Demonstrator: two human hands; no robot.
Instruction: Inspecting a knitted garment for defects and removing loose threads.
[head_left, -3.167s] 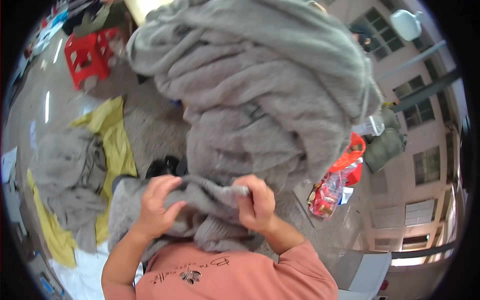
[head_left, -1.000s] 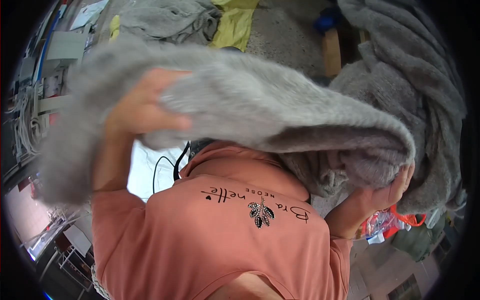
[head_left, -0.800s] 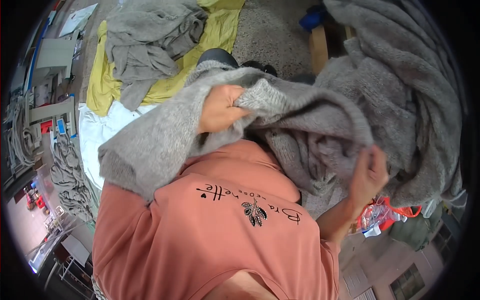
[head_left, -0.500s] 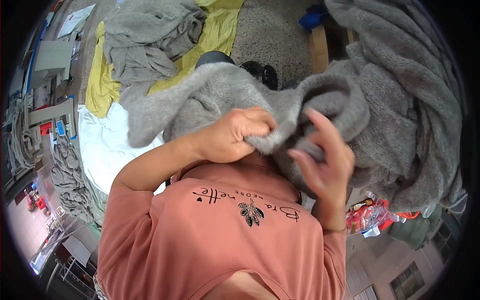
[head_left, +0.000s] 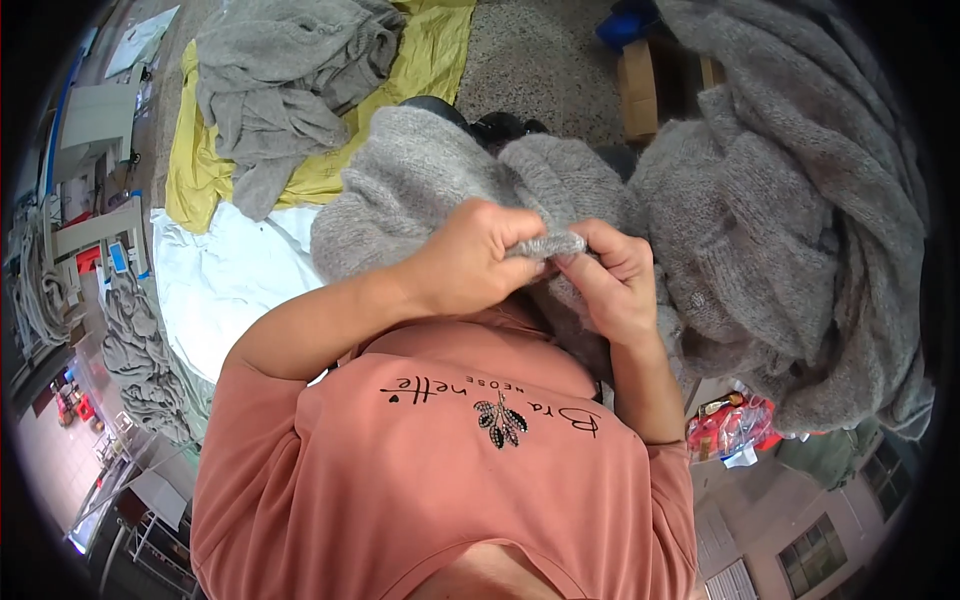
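A grey fuzzy knit garment (head_left: 410, 170) lies bunched across my lap. My left hand (head_left: 478, 258) is closed around a folded edge of it. At the other end of that short stretch of knit, my right hand (head_left: 615, 285) pinches the edge between thumb and fingers. Between the two hands the edge runs nearly level, in front of my chest. The rest of the garment hangs below and beyond my hands. Whether it joins the grey knit at my right cannot be told.
A large heap of grey knitwear (head_left: 760, 220) rises at my right. More grey knitwear (head_left: 290, 80) lies on yellow sheeting (head_left: 440, 60) at the far left, beside white sheeting (head_left: 220, 290). A cardboard box (head_left: 637, 90) stands on the speckled floor. Red plastic packaging (head_left: 730, 425) is at the right.
My right hand has come left from beside the garment's loop and closed on its edge. The raised fold at the left has dropped, and my left hand keeps its grip.
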